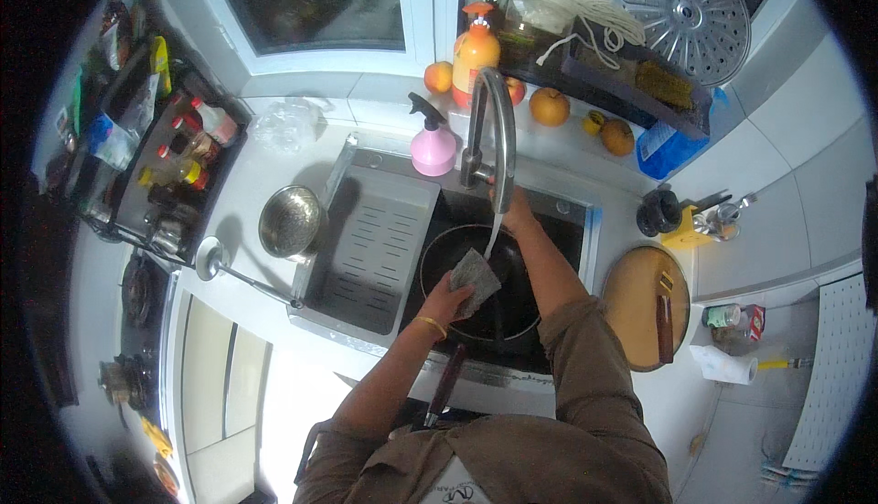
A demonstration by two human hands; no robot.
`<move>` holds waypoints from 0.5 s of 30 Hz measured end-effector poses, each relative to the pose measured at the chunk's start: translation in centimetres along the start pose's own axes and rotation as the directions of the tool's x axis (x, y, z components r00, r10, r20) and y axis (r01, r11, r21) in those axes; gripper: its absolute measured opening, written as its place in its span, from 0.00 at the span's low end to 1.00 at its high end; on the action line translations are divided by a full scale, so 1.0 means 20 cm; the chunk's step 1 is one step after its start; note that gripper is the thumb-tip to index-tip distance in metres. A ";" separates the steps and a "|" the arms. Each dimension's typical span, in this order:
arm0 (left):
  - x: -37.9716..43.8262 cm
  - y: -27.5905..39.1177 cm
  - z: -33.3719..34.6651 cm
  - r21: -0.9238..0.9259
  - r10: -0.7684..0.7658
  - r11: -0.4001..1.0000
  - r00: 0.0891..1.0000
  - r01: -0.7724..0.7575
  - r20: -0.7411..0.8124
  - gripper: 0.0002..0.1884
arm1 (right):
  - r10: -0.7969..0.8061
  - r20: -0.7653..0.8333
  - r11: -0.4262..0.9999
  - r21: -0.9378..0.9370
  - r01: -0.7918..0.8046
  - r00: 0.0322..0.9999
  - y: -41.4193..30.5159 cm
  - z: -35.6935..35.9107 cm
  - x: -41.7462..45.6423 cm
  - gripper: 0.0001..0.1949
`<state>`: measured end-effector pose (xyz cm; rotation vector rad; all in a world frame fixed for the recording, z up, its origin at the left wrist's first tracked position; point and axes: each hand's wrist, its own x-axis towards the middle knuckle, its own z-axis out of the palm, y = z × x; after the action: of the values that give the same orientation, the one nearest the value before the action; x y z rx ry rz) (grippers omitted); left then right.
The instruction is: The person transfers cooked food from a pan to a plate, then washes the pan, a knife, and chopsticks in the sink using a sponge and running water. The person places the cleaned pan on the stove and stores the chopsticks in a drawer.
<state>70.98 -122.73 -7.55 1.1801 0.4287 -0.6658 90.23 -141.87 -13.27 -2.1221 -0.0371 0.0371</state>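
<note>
My left hand holds a grey scrubbing cloth over a black frying pan. The pan lies in the dark basin of the sink, and its dark red handle sticks out over the front edge towards my body. Water runs from the curved metal faucet into the pan beside the cloth. Behind the spout, my right hand reaches up close to the faucet's base and lever. The spout hides part of its fingers, so their grip is unclear.
A slotted grey drain tray fills the sink's left side. A metal bowl and ladle lie to the left. Behind stand a pink spray bottle and an orange pump bottle. At right, a knife rests on a round cutting board.
</note>
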 end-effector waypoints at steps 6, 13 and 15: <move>0.01 0.06 0.16 -0.133 -0.083 0.988 0.997 0.083 0.008 0.26 | 0.102 -0.029 0.970 0.225 -0.093 0.994 -0.07 -0.05 -0.29 0.28; 0.16 -0.01 0.20 -0.214 -0.080 0.974 0.997 0.076 -0.012 0.24 | 0.470 0.257 0.225 0.890 -0.396 0.845 -0.19 0.11 -0.92 0.17; 0.32 -0.13 0.12 -0.185 0.114 0.974 0.990 -0.127 -0.080 0.23 | 0.487 -0.011 0.410 0.886 -0.218 0.873 -0.20 0.24 -0.97 0.18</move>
<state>73.92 -127.19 -12.58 1.0410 0.4641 -0.4691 70.63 -136.56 -12.09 -1.0251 0.5210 0.0132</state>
